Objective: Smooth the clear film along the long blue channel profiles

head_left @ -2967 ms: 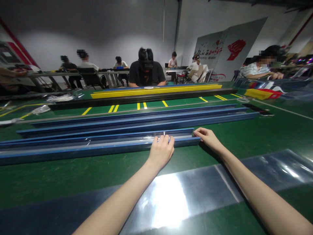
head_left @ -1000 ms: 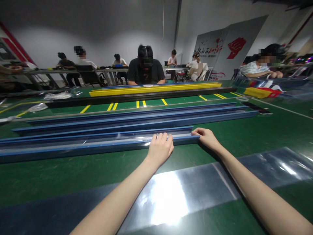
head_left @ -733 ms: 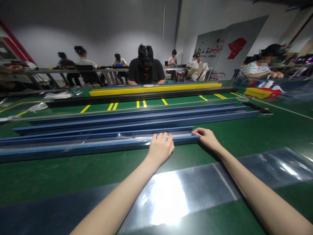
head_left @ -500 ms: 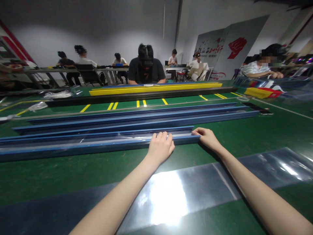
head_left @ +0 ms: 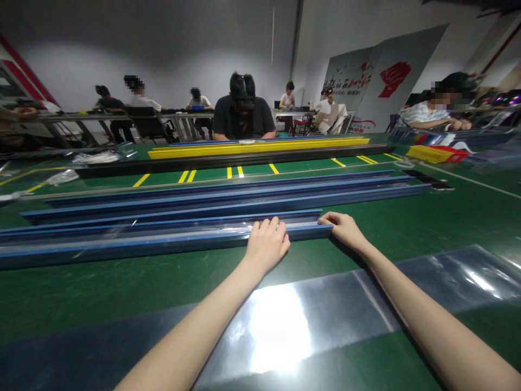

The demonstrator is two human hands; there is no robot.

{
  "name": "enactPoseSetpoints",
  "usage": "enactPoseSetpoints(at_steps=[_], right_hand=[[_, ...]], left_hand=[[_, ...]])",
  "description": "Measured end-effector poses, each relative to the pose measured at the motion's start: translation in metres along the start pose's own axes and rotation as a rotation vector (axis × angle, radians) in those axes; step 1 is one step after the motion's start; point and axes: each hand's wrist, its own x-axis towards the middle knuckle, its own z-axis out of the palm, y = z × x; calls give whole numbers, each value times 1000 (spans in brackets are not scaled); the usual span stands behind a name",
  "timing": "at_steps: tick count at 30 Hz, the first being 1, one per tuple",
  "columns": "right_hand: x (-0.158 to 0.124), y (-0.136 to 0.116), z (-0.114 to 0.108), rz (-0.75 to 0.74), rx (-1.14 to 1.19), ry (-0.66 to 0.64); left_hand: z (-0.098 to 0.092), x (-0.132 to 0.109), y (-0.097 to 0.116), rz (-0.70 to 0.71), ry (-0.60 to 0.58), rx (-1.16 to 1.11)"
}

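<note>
A long blue channel strip [head_left: 171, 248] lies across the green table, with clear plastic film [head_left: 211, 226] and a whitish strip along its inside. Over its near wall, close to the right end, my left hand [head_left: 266, 241] is closed, fingers curled across the edge into the trough. My right hand [head_left: 345, 229] is at the channel's open right end, thumb and forefinger bent together against it. What those fingertips pinch is hidden. Below my forearms, a wide sheet of clear film [head_left: 334, 304] lies flat and shiny on the table.
More blue channels [head_left: 228, 203] lie parallel just beyond. Farther back are a black strip [head_left: 220, 163] and a yellow strip [head_left: 260, 147], before a seated person [head_left: 244, 111]. A dark phone-like slab [head_left: 431, 181] and a yellow-and-red tray [head_left: 435, 154] are at the right.
Both hands keep nearly the same place and grip. Glints on the film inside the channel have shifted slightly at the left.
</note>
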Motion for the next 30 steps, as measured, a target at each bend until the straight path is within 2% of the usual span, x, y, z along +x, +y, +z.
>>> enactPoseSetpoints(at_steps=[14, 30], right_hand=[[0, 1, 0, 10, 3, -9], [1, 3, 1, 5, 7, -7]], left_hand=[[2, 0, -1, 15, 12, -8], [-1, 1, -3, 35, -38, -17]])
